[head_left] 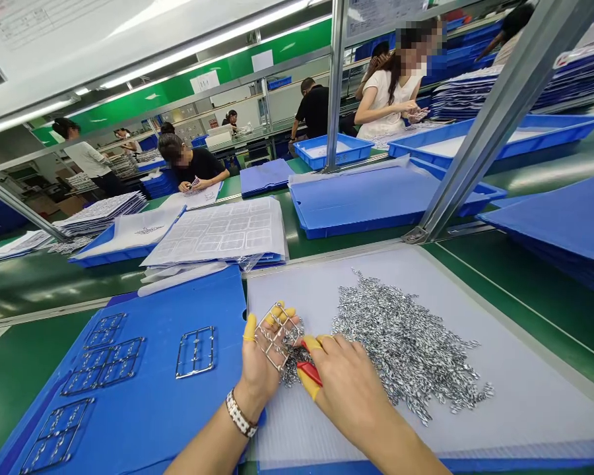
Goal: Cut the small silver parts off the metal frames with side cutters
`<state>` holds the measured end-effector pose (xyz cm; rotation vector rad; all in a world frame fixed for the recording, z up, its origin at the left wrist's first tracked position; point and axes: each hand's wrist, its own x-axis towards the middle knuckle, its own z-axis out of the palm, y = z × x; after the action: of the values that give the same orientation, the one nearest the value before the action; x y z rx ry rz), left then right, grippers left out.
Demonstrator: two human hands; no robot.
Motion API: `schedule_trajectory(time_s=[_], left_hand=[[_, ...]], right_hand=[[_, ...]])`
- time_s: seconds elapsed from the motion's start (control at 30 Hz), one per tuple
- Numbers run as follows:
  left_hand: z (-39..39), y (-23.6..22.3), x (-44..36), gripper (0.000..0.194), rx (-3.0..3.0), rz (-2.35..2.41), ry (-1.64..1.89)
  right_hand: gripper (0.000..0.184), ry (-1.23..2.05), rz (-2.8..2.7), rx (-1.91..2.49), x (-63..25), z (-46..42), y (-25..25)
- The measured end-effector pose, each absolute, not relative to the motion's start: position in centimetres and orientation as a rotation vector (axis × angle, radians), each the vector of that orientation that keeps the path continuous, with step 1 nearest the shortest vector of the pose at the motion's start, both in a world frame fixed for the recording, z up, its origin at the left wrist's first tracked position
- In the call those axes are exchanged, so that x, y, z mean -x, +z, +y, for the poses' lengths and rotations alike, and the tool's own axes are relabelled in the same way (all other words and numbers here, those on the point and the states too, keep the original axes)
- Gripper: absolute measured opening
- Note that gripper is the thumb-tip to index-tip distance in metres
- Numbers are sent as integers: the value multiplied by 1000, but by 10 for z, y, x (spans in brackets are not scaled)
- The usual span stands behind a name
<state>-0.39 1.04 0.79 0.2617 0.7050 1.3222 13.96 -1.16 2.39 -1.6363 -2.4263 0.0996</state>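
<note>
My left hand [258,371], palm up with yellow finger covers, grips a small rectangular metallic-looking sprue frame [278,364] that carries little shiny pieces. My right hand [349,386], also in yellow finger covers, is closed round the red handles of a pair of nippers [309,373]. The nippers' tip meets the frame's right side, but its jaws are hard to make out. Under both hands lies a small heap of loose silver pieces [291,375]. To their right spreads a far larger pile of silver pieces [406,343] on a whitish sheet [519,396].
Several more sprue frames [196,351] lie on the blue board [153,422] at left. Behind stand a stack of clear-pocketed sheets [222,231] and a blue tray [361,198]. A slanted metal post [505,112] rises at right. Other people work at benches beyond.
</note>
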Motion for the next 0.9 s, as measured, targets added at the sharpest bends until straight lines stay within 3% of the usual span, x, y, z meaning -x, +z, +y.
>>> schedule_trajectory(time_s=[0.5,0.6,0.73,0.9], left_hand=[[10,2,1,53,-377,841,1388],[10,2,2,55,-389,841,1397],[5,-1,3,59,-618,918,1393],[-7,-1,2,58,-1753,1038,1250]], right_hand=[[32,94,-2462,1615,-126,-14,17],[23,140,-2423,1611,-133,-14,18],[24,617,-2065,1486,-145,-4,19],[36,1481,-1198,1131,-140,17,18]])
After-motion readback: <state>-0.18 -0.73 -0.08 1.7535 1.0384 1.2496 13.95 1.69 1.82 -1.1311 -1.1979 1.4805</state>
